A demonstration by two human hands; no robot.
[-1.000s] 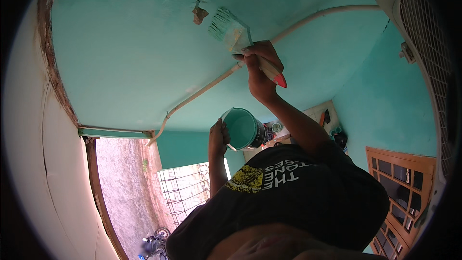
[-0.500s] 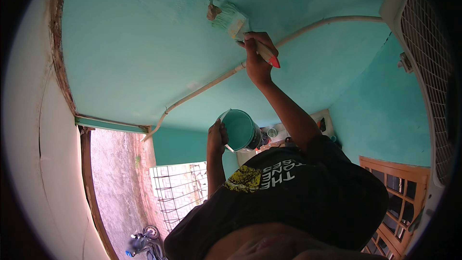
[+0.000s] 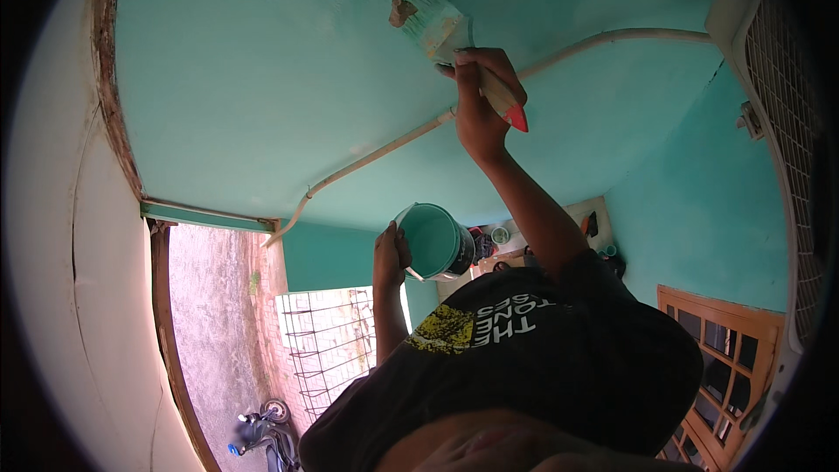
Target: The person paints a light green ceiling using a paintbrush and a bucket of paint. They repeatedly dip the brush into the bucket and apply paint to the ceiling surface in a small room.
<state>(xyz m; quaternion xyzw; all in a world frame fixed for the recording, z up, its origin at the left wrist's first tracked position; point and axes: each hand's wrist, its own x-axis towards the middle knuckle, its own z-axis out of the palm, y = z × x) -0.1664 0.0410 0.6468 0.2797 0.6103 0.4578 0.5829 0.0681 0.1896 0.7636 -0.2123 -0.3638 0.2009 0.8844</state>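
In the head view, a pale pipe (image 3: 384,150) bends across a turquoise painted surface (image 3: 245,96), and everything can be placed from it. Just above the pipe, the right hand (image 3: 483,96) pinches a wide paintbrush (image 3: 447,35) near the base of its handle, thumb on one side and fingers curled on the other; the handle's red tip (image 3: 518,119) points down toward the lower right. The brush head lies farther above the pipe, bristles streaked with green and fanned apart, beside a brown lump (image 3: 402,10) that they partly overlap; whether the two touch, I cannot tell. Below the pipe, right of its lower end, the left hand (image 3: 391,255) grips the side of a bucket (image 3: 430,240) coated inside with turquoise, its mouth tipped toward the camera; the exact placing of those fingers is hidden. Farther below the pipe is the person's black T-shirt (image 3: 559,376). Well below the pipe's lower end are a wire grid (image 3: 328,332) and, lower again, a motorbike (image 3: 273,441). Beyond the pipe's right end stands a pale-framed mesh grille (image 3: 780,122), with a wooden frame with panes (image 3: 712,319) well below it.
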